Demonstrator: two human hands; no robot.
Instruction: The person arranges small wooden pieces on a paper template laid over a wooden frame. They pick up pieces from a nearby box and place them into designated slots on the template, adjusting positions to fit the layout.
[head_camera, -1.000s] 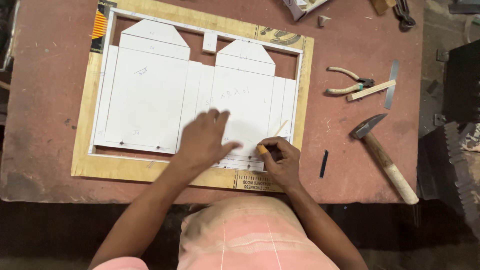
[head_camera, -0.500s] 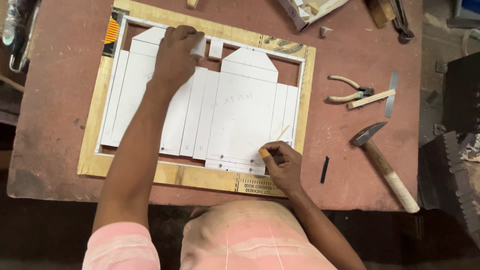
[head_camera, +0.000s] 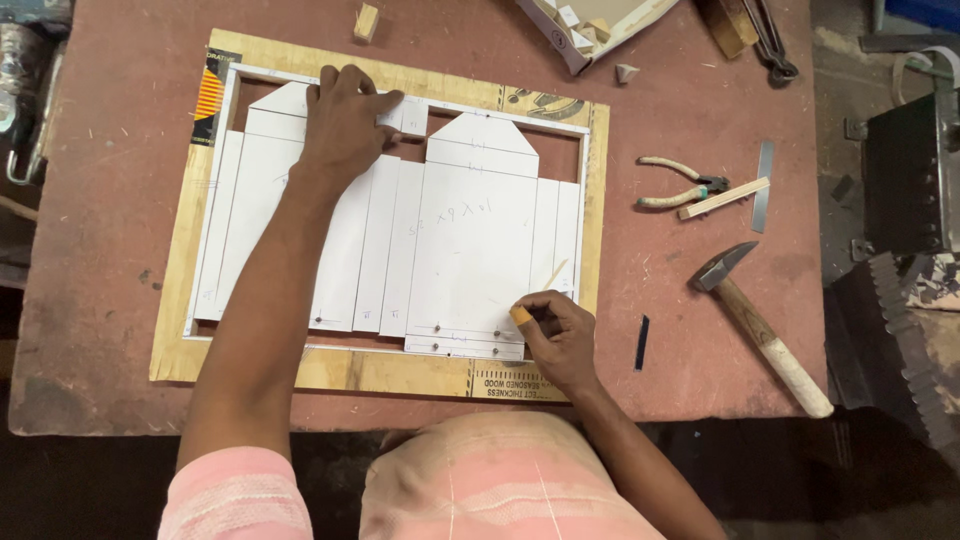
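Observation:
A white flat cut-out sheet with folded panels lies inside a plywood frame on a reddish table. My left hand presses flat on the sheet's upper left part, fingers reaching a small white tab. My right hand rests at the sheet's lower right corner, closed on a small yellow-tipped tool, with a thin light stick showing above the fingers. Small pins stand along the sheet's lower edge.
To the right lie a hammer, pliers, a wooden stick with a metal ruler and a small dark strip. A cardboard box and a wooden block sit at the back. Dark metal objects stand beyond the table's right edge.
My left hand moved from the sheet's lower middle up to its upper left part. My right hand stayed at the lower right corner.

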